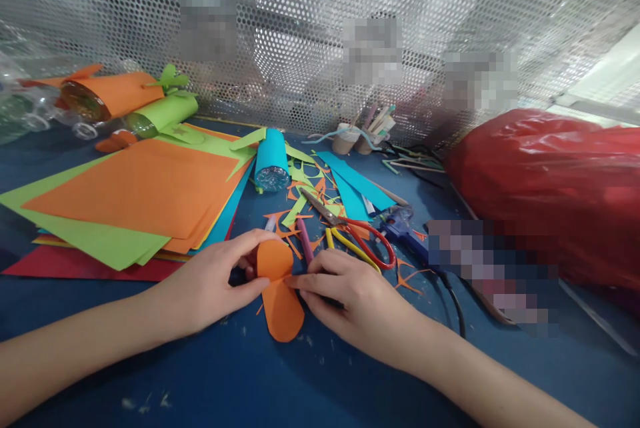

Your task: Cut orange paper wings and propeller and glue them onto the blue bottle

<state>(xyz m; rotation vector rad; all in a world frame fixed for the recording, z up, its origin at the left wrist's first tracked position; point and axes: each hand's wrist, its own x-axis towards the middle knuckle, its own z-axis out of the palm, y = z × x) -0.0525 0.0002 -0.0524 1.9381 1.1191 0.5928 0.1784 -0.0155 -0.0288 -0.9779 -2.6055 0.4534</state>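
Observation:
An orange paper cutout [280,305] with rounded ends lies on the blue table, its upper half folded upward. My left hand [213,281] pinches the raised upper flap between thumb and fingers. My right hand [345,291] presses its fingertips on the fold line from the right. Just beyond my hands lie red-handled scissors [350,225], yellow-handled scissors [345,245] and a purple pen [304,240] among orange and green paper scraps.
A stack of orange, green and red paper sheets [135,198] lies at left. Paper-wrapped bottles, orange [107,95], green [163,115] and teal [271,158], lie behind. A blue glue gun [403,228], small cups [357,138] and a red plastic bag [555,181] sit at right. Perforated metal screen behind.

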